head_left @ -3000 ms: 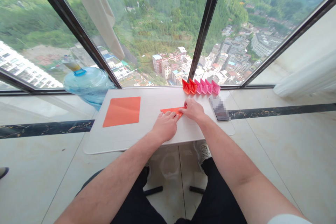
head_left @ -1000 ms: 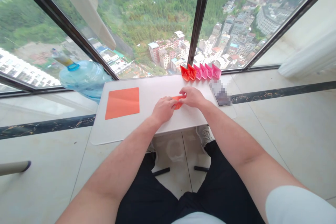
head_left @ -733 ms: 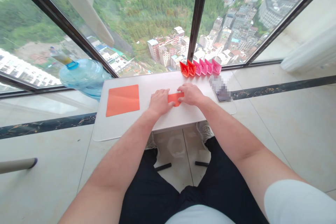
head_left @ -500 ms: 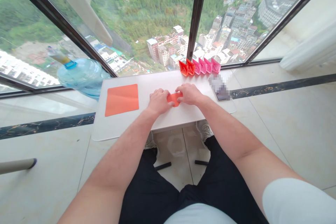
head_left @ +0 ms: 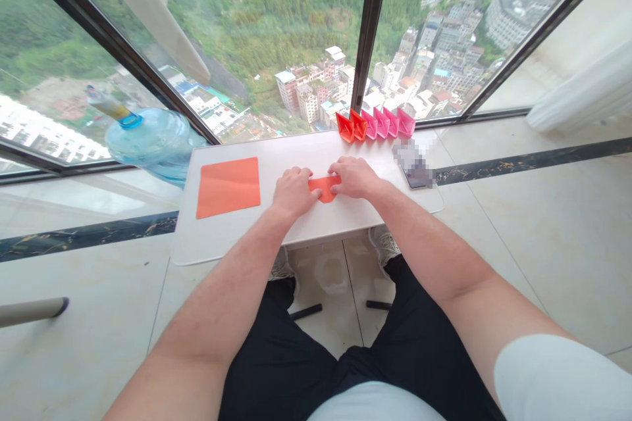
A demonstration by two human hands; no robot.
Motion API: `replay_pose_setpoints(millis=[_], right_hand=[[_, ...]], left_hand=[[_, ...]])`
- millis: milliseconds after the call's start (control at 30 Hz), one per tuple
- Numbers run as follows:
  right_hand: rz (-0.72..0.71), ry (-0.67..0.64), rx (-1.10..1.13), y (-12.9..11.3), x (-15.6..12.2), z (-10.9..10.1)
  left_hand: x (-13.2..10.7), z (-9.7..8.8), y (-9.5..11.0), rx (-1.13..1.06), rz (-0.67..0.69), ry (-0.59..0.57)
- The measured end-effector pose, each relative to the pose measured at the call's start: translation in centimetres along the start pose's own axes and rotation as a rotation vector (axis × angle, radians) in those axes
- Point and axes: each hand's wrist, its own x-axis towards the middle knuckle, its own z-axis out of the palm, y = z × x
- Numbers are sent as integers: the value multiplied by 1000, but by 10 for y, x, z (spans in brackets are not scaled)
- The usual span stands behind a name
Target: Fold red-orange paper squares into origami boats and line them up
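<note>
A small folded piece of orange paper (head_left: 326, 188) lies on the white table (head_left: 232, 237) in front of me. My left hand (head_left: 295, 192) grips its left end, the thumb at the lower edge and the fingers at the upper one. On the right end, my right hand (head_left: 356, 177) holds it in the same way, thumb below and fingertips above. Parts of both ends are hidden under the fingers. To the left of my left hand rests a flat orange sheet (head_left: 228, 187) with a faint crease.
Several folded red and pink paper shapes (head_left: 376, 125) stand in a row at the table's back right edge. A phone-like object (head_left: 417, 170), partly blurred out, lies at the right end. Beyond the left corner sits a large blue water bottle (head_left: 153, 138), beside the window.
My left hand has shifted slightly left and its thumb has moved along the folded paper, so more of the paper shows between my hands. My right hand has barely moved.
</note>
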Motion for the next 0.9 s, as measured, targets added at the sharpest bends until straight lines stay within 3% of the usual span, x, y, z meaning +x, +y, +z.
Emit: replay_pose_setpoints(millis=[133, 333, 667, 900], right_hand=[[36, -33, -11, -2, 0, -1], [20, -11, -5, -3, -3, -1], [-1, -27, -41, -9, -3, -6], [-23, 29, 75, -5, -5, -3]], left_hand=[[-1, -2, 0, 46, -40, -6], [-1, -4, -4, 38, 6, 14], [0, -7, -2, 33, 19, -53], [0, -10, -3, -37, 18, -69]])
